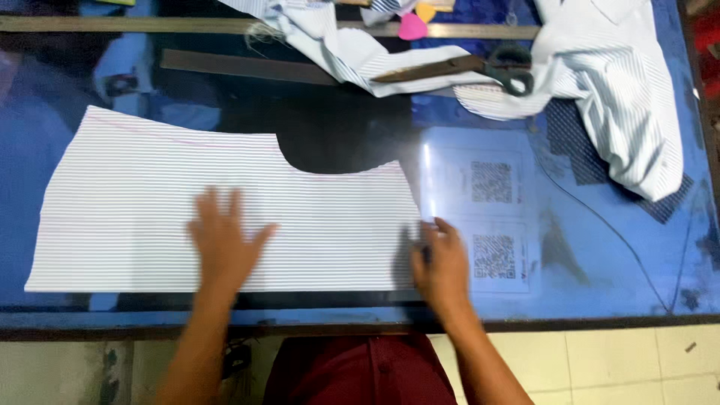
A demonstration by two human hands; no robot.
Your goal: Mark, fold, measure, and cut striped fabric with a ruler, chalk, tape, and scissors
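Observation:
A cut piece of white fabric with fine stripes point(135, 202) lies flat on the glass-topped table point(600, 277), with a curved notch in its far edge. My left hand point(223, 241) rests flat on the fabric with its fingers spread. My right hand point(442, 264) is at the fabric's right edge, its fingers curled on the cloth's near corner; motion blur hides whether it pinches the cloth or something small.
Large scissors point(480, 67) lie on crumpled striped fabric point(622, 97) at the back right. A pink chalk piece point(412, 28) and long rulers point(247, 67) lie along the far edge. Printed paper sheets point(491, 217) sit under the glass by my right hand.

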